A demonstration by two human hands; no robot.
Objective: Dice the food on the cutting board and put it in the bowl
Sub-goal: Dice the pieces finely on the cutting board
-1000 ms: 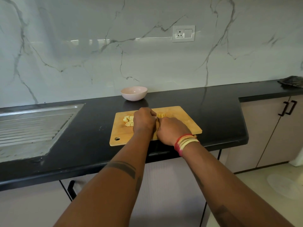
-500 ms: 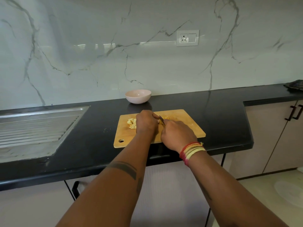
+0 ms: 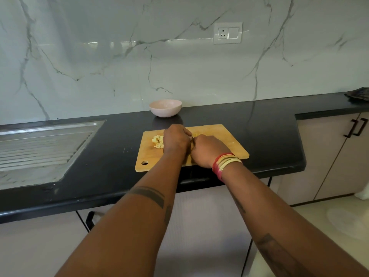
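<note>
A wooden cutting board (image 3: 225,142) lies on the black counter. Pale yellow diced food (image 3: 157,141) sits on its left part, partly hidden by my left hand (image 3: 175,139), which is curled over more food on the board. My right hand (image 3: 203,150), with bangles at the wrist, is closed right beside it; only a sliver of a knife blade (image 3: 192,139) shows between the two hands. A pale pink bowl (image 3: 165,108) stands behind the board, near the wall, and looks empty.
A steel sink drainboard (image 3: 40,148) is set into the black counter (image 3: 269,132) at the left. A dark object (image 3: 359,93) lies at the far right of the counter. Cabinet doors with black handles (image 3: 357,127) stand lower right.
Both hands stay on the board. The knife blade that showed between them half a second ago is now almost hidden. The view has shifted slightly.
</note>
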